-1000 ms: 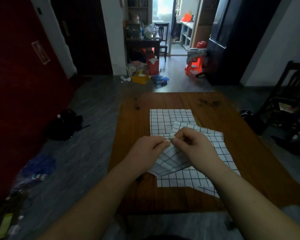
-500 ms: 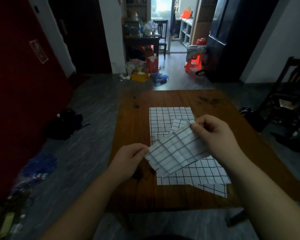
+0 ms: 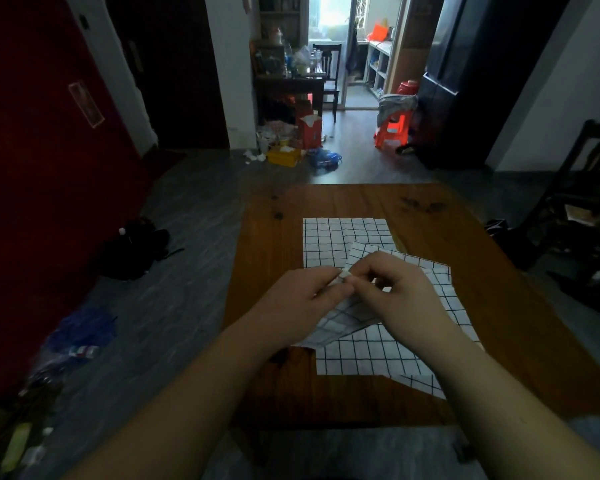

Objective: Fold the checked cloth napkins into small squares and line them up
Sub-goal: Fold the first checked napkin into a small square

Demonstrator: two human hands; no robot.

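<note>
A brown wooden surface (image 3: 465, 230) with dark knots and stains near its far edge stands on a grey streaked floor (image 3: 187, 271) in a dim room. A deep red wall (image 3: 49, 168) closes the left side and a dark wooden chair (image 3: 586, 188) stands to the right. Far off, by a bright doorway (image 3: 329, 15), are a cluttered dark table (image 3: 291, 81), an orange plastic stool (image 3: 394, 128), a red carton (image 3: 310, 129) and a yellow box (image 3: 284, 155). A black bag (image 3: 136, 247) lies on the floor to the left. Both forearms reach in from the near edge and meet over the middle of the surface. The left hand (image 3: 302, 299) and the right hand (image 3: 399, 289) have their fingers curled, and thumbs and fingertips touch as they pinch the same edge of the held napkin (image 3: 340, 323). It droops from that pinch toward the near left in soft, shadowed folds. All the cloth is white with a thin black grid. A flat napkin (image 3: 343, 237) lies squarely on the far side with faint creases. Under the hands, a spread napkin (image 3: 378, 355) lies at a slant and overlaps the flat napkin's near right part. A further checked corner (image 3: 426, 382) pokes out at its near right.
</note>
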